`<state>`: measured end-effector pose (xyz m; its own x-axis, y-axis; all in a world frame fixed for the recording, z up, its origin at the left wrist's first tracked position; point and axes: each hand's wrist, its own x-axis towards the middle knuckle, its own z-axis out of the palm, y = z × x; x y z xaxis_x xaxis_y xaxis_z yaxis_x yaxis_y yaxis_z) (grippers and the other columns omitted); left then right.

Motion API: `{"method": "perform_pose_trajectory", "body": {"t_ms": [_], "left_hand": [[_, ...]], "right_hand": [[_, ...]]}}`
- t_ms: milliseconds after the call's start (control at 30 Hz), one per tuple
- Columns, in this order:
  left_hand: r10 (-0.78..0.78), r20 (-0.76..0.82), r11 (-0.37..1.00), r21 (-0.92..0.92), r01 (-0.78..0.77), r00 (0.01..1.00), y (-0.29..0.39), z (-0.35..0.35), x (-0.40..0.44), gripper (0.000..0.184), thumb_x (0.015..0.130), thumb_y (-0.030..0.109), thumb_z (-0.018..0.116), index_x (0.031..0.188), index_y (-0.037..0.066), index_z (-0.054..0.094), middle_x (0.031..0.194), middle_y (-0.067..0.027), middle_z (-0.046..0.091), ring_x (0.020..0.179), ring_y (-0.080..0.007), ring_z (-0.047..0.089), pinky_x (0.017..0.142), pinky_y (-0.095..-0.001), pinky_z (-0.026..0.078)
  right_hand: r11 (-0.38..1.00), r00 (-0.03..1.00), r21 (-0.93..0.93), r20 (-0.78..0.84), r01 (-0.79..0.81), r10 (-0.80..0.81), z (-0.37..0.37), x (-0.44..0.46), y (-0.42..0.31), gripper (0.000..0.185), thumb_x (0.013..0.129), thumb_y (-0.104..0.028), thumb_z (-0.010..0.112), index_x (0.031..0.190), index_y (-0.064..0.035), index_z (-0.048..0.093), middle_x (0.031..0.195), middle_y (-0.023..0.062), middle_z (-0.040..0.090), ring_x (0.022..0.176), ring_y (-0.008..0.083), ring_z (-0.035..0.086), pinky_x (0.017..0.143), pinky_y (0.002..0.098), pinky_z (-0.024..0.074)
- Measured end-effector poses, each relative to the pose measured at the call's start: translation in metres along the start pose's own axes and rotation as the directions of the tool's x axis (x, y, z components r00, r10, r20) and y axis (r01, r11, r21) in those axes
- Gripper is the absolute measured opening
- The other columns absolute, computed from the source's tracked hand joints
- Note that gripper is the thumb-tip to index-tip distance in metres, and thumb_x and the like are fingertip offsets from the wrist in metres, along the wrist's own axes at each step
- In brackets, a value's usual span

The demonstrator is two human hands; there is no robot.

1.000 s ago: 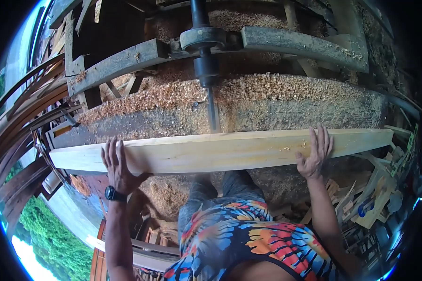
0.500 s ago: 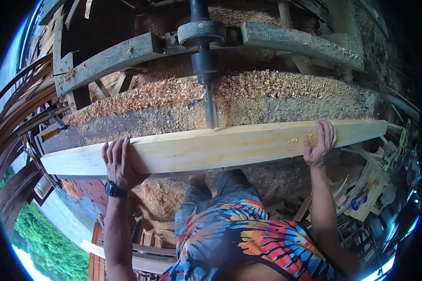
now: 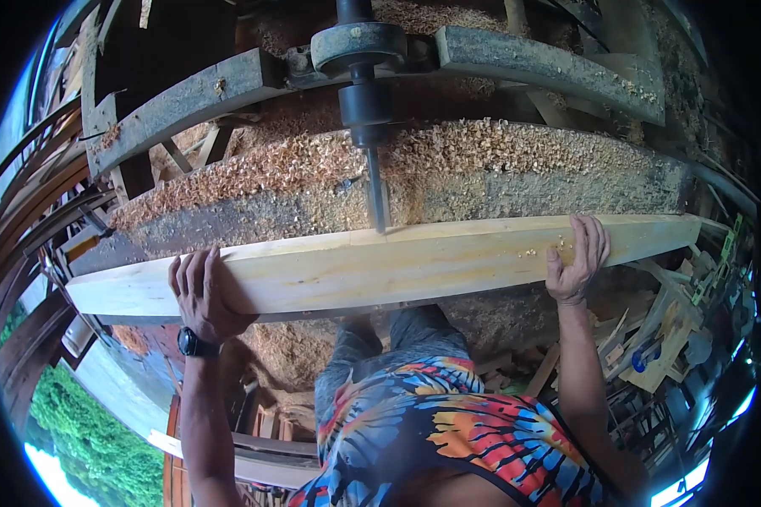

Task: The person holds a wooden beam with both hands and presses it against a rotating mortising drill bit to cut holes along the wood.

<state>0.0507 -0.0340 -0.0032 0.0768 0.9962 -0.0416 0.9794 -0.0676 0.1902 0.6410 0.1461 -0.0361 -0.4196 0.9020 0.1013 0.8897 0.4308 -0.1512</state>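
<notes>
A long pale wooden plank (image 3: pixel 355 269) lies across the work table in front of my body. My left hand (image 3: pixel 205 296), with a dark watch on the wrist, grips its left part, fingers over the far edge. Near the right end, my right hand (image 3: pixel 579 260) holds the plank the same way, fingers wrapped over the far edge. Between my hands, the tip of a metal bit (image 3: pixel 375 193) meets the plank's far edge. The bit sits in a dark chuck (image 3: pixel 365 110); whether it cuts into the wood cannot be seen.
Wood shavings (image 3: pixel 271 169) cover the table (image 3: pixel 533 198) behind the plank. Grey timber beams (image 3: pixel 550 69) flank the spindle. Scrap wood (image 3: pixel 664 346) is piled at the right; long dark strips (image 3: pixel 25 220) stand at the left.
My left hand has shifted slightly left, and the plank's left end appears a little farther left. The view has moved slightly. My right hand keeps its hold, and the bit still meets the far edge.
</notes>
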Motion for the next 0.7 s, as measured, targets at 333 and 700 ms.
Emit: {"method": "perform_pose_trajectory", "body": {"t_ms": [333,700], "left_hand": [[-0.001,0.011,1.0,0.008,0.001,1.0,-0.0035,0.0006,0.0006,0.107,0.06,0.037,0.094,0.153,0.004,0.054,0.141,-0.0186,0.063,0.132,-0.0394,0.06,0.121,-0.0637,0.035],[-0.009,0.02,1.0,-0.004,0.009,1.0,-0.0037,-0.0012,0.0039,0.107,0.06,0.039,0.093,0.153,0.005,0.054,0.143,-0.0186,0.062,0.133,-0.0398,0.059,0.121,-0.064,0.035]], "right_hand": [[1.0,1.0,0.002,-0.01,0.001,-0.001,0.0003,0.003,-0.0021,0.074,0.104,-0.063,0.051,0.138,0.0005,0.066,0.135,0.0195,0.065,0.132,0.0413,0.058,0.12,0.0598,0.032],[1.0,1.0,-0.003,-0.016,0.012,-0.012,0.0006,0.0044,-0.0013,0.073,0.103,-0.062,0.052,0.138,0.0008,0.065,0.134,0.0204,0.065,0.132,0.0424,0.058,0.119,0.0599,0.033]]}}
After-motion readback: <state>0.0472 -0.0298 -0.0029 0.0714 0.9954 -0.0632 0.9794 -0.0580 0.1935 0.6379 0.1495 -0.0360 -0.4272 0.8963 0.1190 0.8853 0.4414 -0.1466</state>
